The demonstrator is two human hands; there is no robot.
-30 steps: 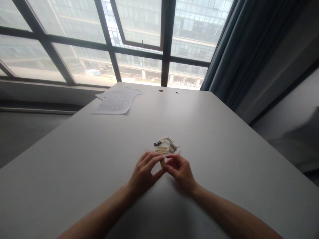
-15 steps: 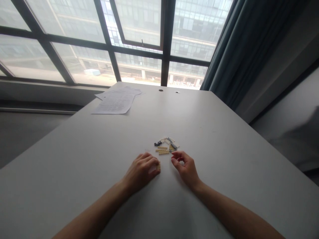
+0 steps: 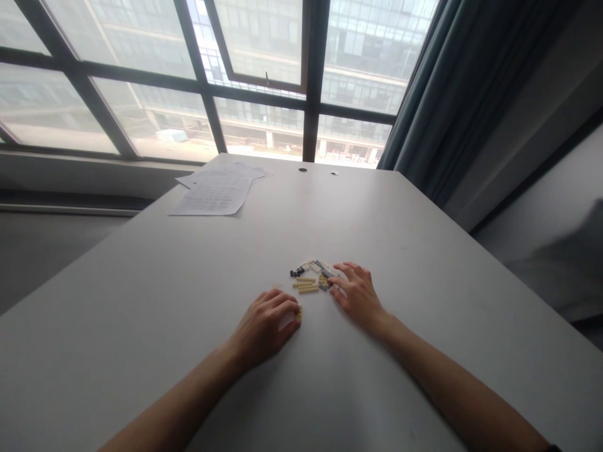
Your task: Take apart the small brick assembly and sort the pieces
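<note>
My left hand [image 3: 269, 320] rests on the table, thumb and fingers closed around a small pale yellow building brick [image 3: 299, 312]; much of that piece is hidden by the fingers. To its right, my right hand [image 3: 357, 292] reaches over the right edge of a small heap of bricks, its fingers apart. A fingertip is at a grey brick [image 3: 326, 272], and whether it touches is too small to tell. Left of that hand lie several long yellow bricks [image 3: 308, 290], with black bricks [image 3: 296, 272] and white bricks [image 3: 311, 263] behind them.
A white table [image 3: 198, 270] stretches to the window [image 3: 264, 119]. Printed sheets of paper [image 3: 214, 194] lie at its far left. Near the far edge is a dark round hole [image 3: 303, 170]. A dark curtain [image 3: 433, 107] hangs beyond the right side.
My right hand has moved away from me and slightly right, from the near edge of the heap to its right side, and its fingers have spread. My left hand keeps its grip.
</note>
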